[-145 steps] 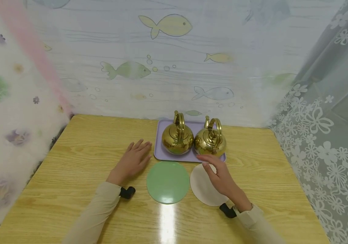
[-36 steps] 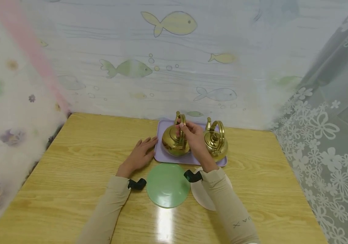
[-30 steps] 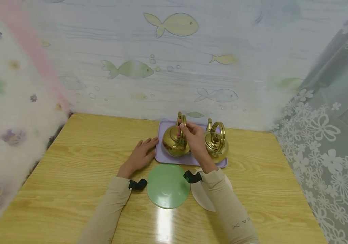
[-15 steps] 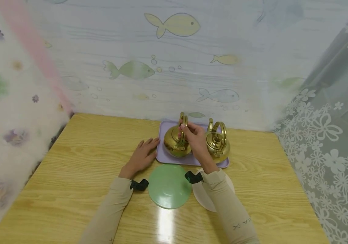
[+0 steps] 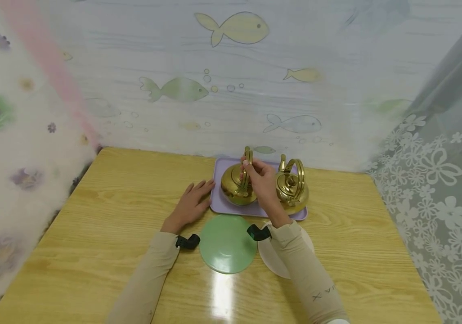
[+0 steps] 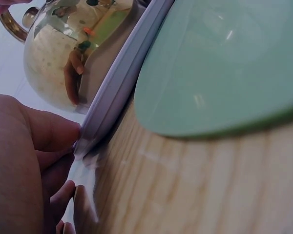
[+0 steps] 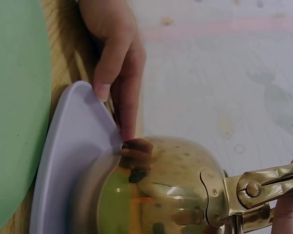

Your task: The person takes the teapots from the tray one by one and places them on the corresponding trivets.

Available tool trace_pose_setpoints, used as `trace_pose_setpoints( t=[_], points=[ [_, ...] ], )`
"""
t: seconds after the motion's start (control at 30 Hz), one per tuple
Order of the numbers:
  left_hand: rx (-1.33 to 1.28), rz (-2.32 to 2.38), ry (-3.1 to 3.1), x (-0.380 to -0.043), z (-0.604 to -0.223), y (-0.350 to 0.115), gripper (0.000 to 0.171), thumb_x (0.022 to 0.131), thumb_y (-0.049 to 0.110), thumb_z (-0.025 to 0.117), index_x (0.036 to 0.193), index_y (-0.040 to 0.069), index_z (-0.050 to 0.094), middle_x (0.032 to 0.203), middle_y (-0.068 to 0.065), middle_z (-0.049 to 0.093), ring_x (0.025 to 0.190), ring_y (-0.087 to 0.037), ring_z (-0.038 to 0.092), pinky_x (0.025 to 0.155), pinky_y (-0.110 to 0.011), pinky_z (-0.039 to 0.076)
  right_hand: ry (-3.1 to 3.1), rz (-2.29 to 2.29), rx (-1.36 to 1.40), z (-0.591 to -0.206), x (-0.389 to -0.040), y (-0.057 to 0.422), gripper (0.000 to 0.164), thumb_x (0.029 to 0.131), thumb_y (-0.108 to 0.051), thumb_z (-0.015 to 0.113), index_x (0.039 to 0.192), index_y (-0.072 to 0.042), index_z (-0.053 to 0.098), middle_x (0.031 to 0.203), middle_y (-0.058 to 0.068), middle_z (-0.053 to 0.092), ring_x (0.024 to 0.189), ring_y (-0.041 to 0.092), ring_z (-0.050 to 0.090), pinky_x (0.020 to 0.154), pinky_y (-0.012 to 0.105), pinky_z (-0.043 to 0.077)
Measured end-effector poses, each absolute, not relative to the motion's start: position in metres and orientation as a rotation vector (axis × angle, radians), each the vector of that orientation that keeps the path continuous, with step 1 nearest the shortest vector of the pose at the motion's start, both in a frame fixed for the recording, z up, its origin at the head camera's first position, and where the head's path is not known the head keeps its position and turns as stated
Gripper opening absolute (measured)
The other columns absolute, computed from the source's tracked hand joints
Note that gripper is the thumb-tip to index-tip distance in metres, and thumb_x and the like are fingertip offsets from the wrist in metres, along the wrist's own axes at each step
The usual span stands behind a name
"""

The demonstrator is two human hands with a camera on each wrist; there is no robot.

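Two gold kettles share a lilac tray (image 5: 219,205). My right hand (image 5: 264,183) holds the handle of the left kettle (image 5: 234,186), fingers curled round it. That kettle sits on the tray with its spout towards the wall. To its right stands the other kettle (image 5: 293,191), partly behind my right hand and wrist. My left hand (image 5: 192,202) lies at the tray's left end, fingers extended. In the right wrist view, the left hand's thumb and fingers (image 7: 129,105) meet the tray's edge, close to the kettle's shiny body (image 7: 171,190).
A green round plate (image 5: 228,245) lies on the wooden table (image 5: 105,216) before the tray. Beside it is a pale round plate (image 5: 275,258), partly covered by my right sleeve. Behind the table hangs a fish-patterned cloth (image 5: 235,58); a white-flowered sheer curtain (image 5: 437,180) borders the right.
My right hand has moved from beside the right kettle to the left kettle's handle and grips it. My left hand has slid right to the tray's edge. Lately little moves besides the view.
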State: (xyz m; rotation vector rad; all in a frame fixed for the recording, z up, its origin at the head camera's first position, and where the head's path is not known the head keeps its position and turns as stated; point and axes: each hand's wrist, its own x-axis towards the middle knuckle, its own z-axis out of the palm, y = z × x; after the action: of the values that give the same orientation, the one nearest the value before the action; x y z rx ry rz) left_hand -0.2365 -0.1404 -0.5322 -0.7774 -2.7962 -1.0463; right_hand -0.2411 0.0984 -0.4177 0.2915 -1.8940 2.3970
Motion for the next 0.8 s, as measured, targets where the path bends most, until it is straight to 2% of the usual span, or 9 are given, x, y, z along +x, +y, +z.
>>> trace_pose_setpoints(
  t=[0.13, 0.37, 0.5, 0.67, 0.8],
  points=[
    [-0.774, -1.046, -2.795, -0.2365, -0.5318, -0.1398, 0.055, 0.105, 0.027, 0.052, 0.154, 0.004, 0.044, 0.161, -0.011, 0.04, 0.151, -0.037, 0.031, 0.127, -0.054, 0.008, -1.897, 2.398, 0.272, -0.4156, -0.2405, 0.0983, 0.032, 0.103, -0.012, 0.06, 0.124, 0.011, 0.066, 0.099, 0.023, 0.065, 0.081, 0.018, 0.065, 0.072, 0.026, 0.059],
    [-0.785, -1.038, -2.782, -0.2381, -0.5303, -0.141, 0.055, 0.104, 0.025, 0.053, 0.154, 0.003, 0.045, 0.16, -0.012, 0.042, 0.15, -0.039, 0.032, 0.126, -0.057, 0.01, -1.911, 2.404, 0.245, -0.4121, -0.2395, 0.0986, 0.032, 0.104, -0.012, 0.058, 0.126, 0.01, 0.065, 0.105, 0.028, 0.064, 0.091, 0.03, 0.064, 0.073, 0.025, 0.06],
    [-0.784, -1.03, -2.781, -0.2399, -0.5297, -0.1416, 0.055, 0.104, 0.025, 0.053, 0.154, 0.004, 0.045, 0.16, -0.012, 0.042, 0.15, -0.039, 0.033, 0.126, -0.057, 0.01, -1.928, 2.389, 0.245, -0.4108, -0.2389, 0.0993, 0.033, 0.104, -0.014, 0.059, 0.127, 0.009, 0.065, 0.104, 0.025, 0.065, 0.091, 0.03, 0.065, 0.074, 0.026, 0.06],
    [-0.786, -1.039, -2.792, -0.24, -0.5314, -0.1409, 0.056, 0.104, 0.026, 0.052, 0.154, 0.003, 0.043, 0.16, -0.012, 0.041, 0.151, -0.039, 0.032, 0.126, -0.056, 0.008, -1.926, 2.373, 0.246, -0.4115, -0.2366, 0.0995, 0.033, 0.103, -0.014, 0.06, 0.125, 0.01, 0.066, 0.104, 0.028, 0.065, 0.087, 0.027, 0.066, 0.073, 0.027, 0.06],
    [-0.789, -1.053, -2.784, -0.2385, -0.5317, -0.1403, 0.056, 0.104, 0.026, 0.052, 0.153, 0.003, 0.044, 0.159, -0.013, 0.042, 0.15, -0.04, 0.032, 0.126, -0.057, 0.009, -1.922, 2.367, 0.242, -0.4127, -0.2348, 0.0991, 0.033, 0.103, -0.014, 0.06, 0.125, 0.01, 0.067, 0.1, 0.018, 0.068, 0.088, 0.026, 0.065, 0.073, 0.027, 0.06]
  ],
)
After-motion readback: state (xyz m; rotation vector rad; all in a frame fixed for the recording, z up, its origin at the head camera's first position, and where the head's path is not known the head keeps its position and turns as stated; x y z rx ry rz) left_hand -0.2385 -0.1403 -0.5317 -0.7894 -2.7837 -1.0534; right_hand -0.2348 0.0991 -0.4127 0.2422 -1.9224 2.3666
